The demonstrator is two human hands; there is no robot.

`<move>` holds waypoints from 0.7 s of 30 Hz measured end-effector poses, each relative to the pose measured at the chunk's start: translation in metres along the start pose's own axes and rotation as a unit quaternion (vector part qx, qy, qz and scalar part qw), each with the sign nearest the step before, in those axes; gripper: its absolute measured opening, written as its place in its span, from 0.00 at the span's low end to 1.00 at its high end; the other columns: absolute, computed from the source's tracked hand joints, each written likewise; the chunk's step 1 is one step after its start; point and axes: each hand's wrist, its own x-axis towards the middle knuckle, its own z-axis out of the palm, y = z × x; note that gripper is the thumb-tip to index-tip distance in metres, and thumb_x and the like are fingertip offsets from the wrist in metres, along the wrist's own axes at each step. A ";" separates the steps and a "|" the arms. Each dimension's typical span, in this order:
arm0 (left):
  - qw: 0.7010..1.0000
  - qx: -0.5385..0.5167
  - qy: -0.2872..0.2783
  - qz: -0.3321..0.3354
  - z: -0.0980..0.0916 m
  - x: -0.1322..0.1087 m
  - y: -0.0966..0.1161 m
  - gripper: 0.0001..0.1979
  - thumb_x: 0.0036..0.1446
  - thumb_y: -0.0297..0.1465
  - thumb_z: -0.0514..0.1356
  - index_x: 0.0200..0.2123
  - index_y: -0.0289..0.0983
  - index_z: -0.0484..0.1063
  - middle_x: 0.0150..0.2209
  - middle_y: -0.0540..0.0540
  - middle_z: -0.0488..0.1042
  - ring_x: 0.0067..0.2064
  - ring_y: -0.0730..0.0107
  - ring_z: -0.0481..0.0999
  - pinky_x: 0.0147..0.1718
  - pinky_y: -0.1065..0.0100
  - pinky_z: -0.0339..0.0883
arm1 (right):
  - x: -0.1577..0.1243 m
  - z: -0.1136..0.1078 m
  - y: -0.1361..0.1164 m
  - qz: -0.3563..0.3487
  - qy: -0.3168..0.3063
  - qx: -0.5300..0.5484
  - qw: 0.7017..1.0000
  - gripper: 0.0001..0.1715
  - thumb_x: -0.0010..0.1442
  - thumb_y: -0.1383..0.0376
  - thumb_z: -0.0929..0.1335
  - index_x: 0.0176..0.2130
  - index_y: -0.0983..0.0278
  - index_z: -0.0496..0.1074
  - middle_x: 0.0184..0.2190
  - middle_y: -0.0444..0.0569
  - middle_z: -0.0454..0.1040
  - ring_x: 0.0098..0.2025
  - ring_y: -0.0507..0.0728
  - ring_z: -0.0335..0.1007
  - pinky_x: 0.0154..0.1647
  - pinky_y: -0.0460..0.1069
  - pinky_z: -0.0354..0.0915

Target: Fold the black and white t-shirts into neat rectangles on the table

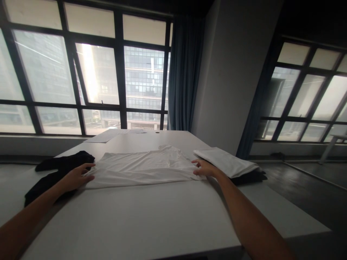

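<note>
A white shirt (141, 168) lies partly folded across the middle of a white table (141, 220). My left hand (77, 176) rests on its left end, fingers spread and flat. My right hand (205, 168) touches its right end, fingers stretched out. Neither hand grips the cloth that I can see.
A black garment (58, 169) lies crumpled left of the shirt. A folded white cloth (227, 162) sits on a dark garment (251, 177) near the table's right edge. Papers (108, 135) lie at the far side. Large windows and a blue curtain (184, 72) stand behind.
</note>
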 end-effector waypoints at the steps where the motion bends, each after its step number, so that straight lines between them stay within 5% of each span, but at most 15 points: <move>1: 1.000 0.003 -0.004 0.000 0.000 0.001 -0.001 0.43 0.42 0.54 0.59 0.56 0.31 0.68 0.45 0.37 0.79 0.48 0.46 0.77 0.46 0.59 0.69 | 0.000 -0.001 0.001 0.011 -0.005 -0.003 1.000 0.40 0.47 0.68 0.76 0.59 0.65 0.69 0.45 0.52 0.75 0.42 0.56 0.73 0.46 0.48 0.67; 5: 0.999 -0.016 -0.047 -0.021 -0.006 0.001 -0.008 0.42 0.39 0.50 0.61 0.55 0.32 0.70 0.45 0.37 0.79 0.49 0.46 0.77 0.48 0.59 0.69 | -0.003 -0.011 0.009 0.064 -0.017 -0.031 0.997 0.40 0.43 0.69 0.77 0.56 0.63 0.72 0.45 0.52 0.75 0.40 0.57 0.74 0.42 0.49 0.68; 11: 0.984 -0.034 -0.173 -0.015 -0.022 -0.005 -0.018 0.46 0.38 0.55 0.65 0.58 0.35 0.71 0.44 0.42 0.79 0.48 0.49 0.78 0.48 0.62 0.70 | -0.019 -0.039 0.015 0.176 -0.141 -0.042 0.973 0.47 0.31 0.56 0.82 0.51 0.64 0.76 0.37 0.54 0.78 0.31 0.61 0.75 0.34 0.53 0.69; 16: 0.997 0.037 -0.059 -0.017 -0.001 0.001 0.005 0.43 0.41 0.60 0.58 0.49 0.32 0.77 0.38 0.42 0.80 0.40 0.51 0.79 0.43 0.62 0.69 | -0.009 -0.017 -0.009 0.045 -0.008 -0.110 0.993 0.48 0.49 0.47 0.76 0.62 0.67 0.66 0.46 0.58 0.78 0.41 0.61 0.76 0.45 0.51 0.67; 21: 0.995 0.060 -0.075 0.007 0.009 0.002 0.021 0.32 0.39 0.56 0.59 0.35 0.35 0.80 0.30 0.43 0.79 0.35 0.54 0.77 0.38 0.63 0.68 | 0.008 0.017 -0.029 0.019 0.046 -0.163 0.985 0.34 0.54 0.58 0.75 0.58 0.65 0.70 0.47 0.56 0.79 0.49 0.62 0.73 0.49 0.49 0.64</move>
